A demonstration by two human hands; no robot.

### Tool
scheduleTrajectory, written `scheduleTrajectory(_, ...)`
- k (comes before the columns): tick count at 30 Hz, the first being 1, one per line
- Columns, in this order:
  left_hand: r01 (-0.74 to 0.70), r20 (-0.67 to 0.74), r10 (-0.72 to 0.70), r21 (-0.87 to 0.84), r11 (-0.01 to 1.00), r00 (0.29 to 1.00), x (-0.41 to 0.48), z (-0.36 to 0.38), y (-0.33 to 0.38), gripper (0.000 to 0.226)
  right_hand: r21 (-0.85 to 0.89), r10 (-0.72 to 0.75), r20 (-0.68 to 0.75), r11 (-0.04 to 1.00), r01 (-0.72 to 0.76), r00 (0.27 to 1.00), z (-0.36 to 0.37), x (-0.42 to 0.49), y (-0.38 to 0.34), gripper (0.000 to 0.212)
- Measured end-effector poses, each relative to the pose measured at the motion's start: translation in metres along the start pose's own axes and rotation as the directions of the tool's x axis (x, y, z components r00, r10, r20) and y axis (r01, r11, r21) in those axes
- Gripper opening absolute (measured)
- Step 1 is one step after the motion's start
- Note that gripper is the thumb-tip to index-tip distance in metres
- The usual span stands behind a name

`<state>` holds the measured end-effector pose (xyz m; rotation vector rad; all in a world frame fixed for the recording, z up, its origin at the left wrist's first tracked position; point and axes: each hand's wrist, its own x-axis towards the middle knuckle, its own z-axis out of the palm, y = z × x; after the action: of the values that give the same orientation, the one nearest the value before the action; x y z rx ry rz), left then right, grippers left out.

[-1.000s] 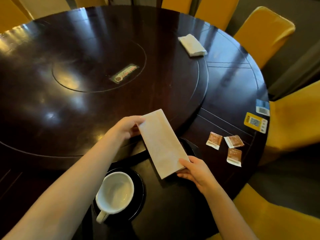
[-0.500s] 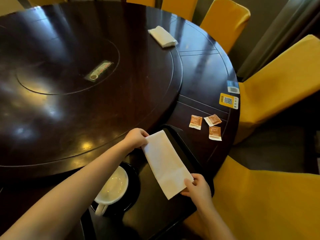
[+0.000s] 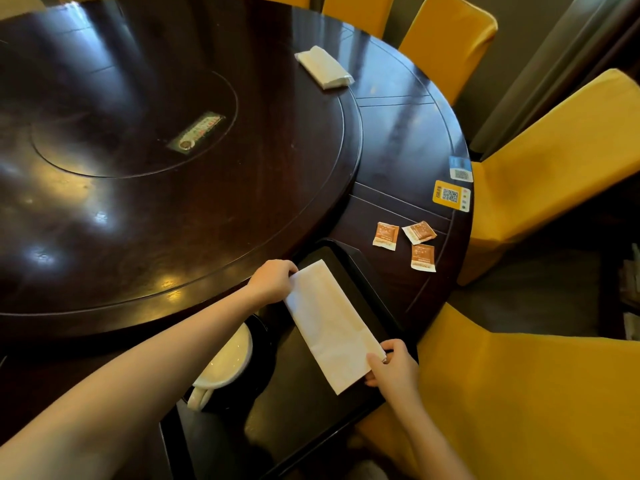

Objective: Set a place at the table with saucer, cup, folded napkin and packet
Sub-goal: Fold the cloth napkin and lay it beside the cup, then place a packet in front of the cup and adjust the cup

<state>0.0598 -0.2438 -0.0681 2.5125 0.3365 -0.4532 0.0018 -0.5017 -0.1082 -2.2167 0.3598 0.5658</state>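
Round dark glossy surface (image 3: 398, 150) with a raised turntable (image 3: 173, 209) at its middle, ringed by yellow-covered chairs (image 3: 554, 150). Item one: folded napkin (image 3: 329, 323), white, a long rectangle, lying aslant over the black tray (image 3: 367, 282) at the near edge; whether it rests flat on the tray cannot be told. Your left hand (image 3: 272, 280) pinches its far end with curled fingers. Your right hand (image 3: 391, 370) pinches its near right corner, thumb on top. Item two: white cup (image 3: 228, 362), upright on a black saucer (image 3: 265, 344), just left of the napkin, handle toward you, partly hidden by your left forearm. Item three: three orange-and-white packets (image 3: 385, 235), loose on the surface just beyond the tray's far right corner, close together, not touching the tray. Further out: two QR-code stickers (image 3: 451, 195) at the right rim, a stack of napkins (image 3: 323, 66) at the turntable's far right edge, and a printed label (image 3: 195, 136) on the turntable's inner disc.
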Motion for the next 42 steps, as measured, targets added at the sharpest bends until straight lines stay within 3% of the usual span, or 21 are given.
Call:
scheduleTrajectory(6,0.007,-0.09,0.003,0.111,0.994,0.996,-0.012,0.013,-0.003,0.022,-0.182,-0.043,0.088,0.982,0.058,0.995,-0.009,0.007,-0.002,0.015)
scheduleTrajectory(12,-0.002,-0.176,0.052,0.276,0.961,0.983,-0.022,0.021,0.001,0.038,-0.348,-0.079,0.213,0.925,0.151,0.974,-0.022,0.02,-0.011,0.014)
scheduleTrajectory(19,0.078,-0.27,0.035,0.395,0.915,0.962,-0.026,0.023,0.019,0.027,-0.466,-0.151,0.268,0.844,0.265,0.951,-0.043,0.022,-0.023,0.024)
scheduleTrajectory(22,0.021,-0.329,0.074,0.275,0.961,0.941,-0.017,0.016,0.046,0.027,-0.501,-0.249,0.234,0.798,0.336,0.94,-0.06,0.03,-0.038,0.022)
scheduleTrajectory(27,-0.098,-0.324,0.104,0.034,0.995,0.94,0.019,0.018,0.113,0.027,-0.339,-0.316,0.08,0.883,0.324,0.945,-0.102,0.084,-0.068,0.017)
scheduleTrajectory(31,-0.029,-0.188,-0.007,-0.189,0.982,0.982,0.058,0.046,0.17,0.032,-0.445,-0.315,-0.071,0.859,0.253,0.946,-0.125,0.141,-0.076,0.03)
scheduleTrajectory(35,0.165,-0.044,-0.192,-0.348,0.923,0.98,0.088,0.087,0.2,0.038,-0.514,-0.311,-0.047,0.822,0.244,0.949,-0.132,0.182,-0.077,0.045)
scheduleTrajectory(38,0.261,-0.067,-0.312,-0.402,0.878,0.948,0.1,0.105,0.207,0.035,-0.517,-0.326,0.028,0.804,0.293,0.945,-0.131,0.199,-0.077,0.048)
scheduleTrajectory(42,0.294,-0.095,-0.354,-0.384,0.875,0.93,0.107,0.111,0.212,0.032,-0.432,-0.299,0.063,0.852,0.296,0.952,-0.128,0.208,-0.079,0.031)
